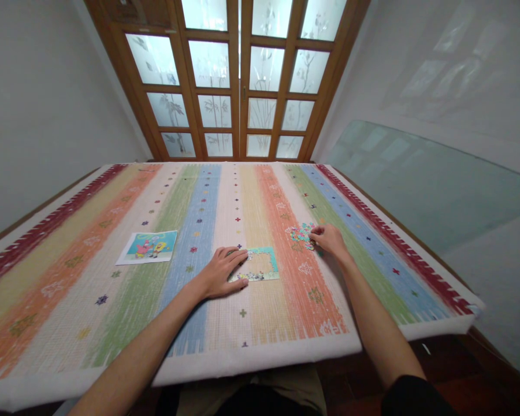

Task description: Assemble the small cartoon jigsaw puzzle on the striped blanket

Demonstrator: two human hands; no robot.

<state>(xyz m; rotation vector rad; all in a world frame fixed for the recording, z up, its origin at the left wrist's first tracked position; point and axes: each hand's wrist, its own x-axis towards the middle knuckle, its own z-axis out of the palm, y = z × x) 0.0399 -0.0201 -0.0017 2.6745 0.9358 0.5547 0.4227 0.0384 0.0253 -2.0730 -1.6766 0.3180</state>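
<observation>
— Well, where is the frame (274, 263) found?
— It is laid flat on the cloth (112, 300), close before the person, with its long side running left to right. The left hand (222, 271) is spread open and pressed on its left edge; nothing is gripped.
— And the loose pieces?
— A pile (300, 233) is seen beyond the frame and to its right, near it but apart. The right hand (329, 240) is set at the pile's right edge with fingers curled down; whether a piece is pinched cannot be told.
— Which hand is nearer the pile?
— The right, by which it is touched. From that hand the frame lies leftward and closer to the body. A picture (149, 245) is laid well apart on the left.
</observation>
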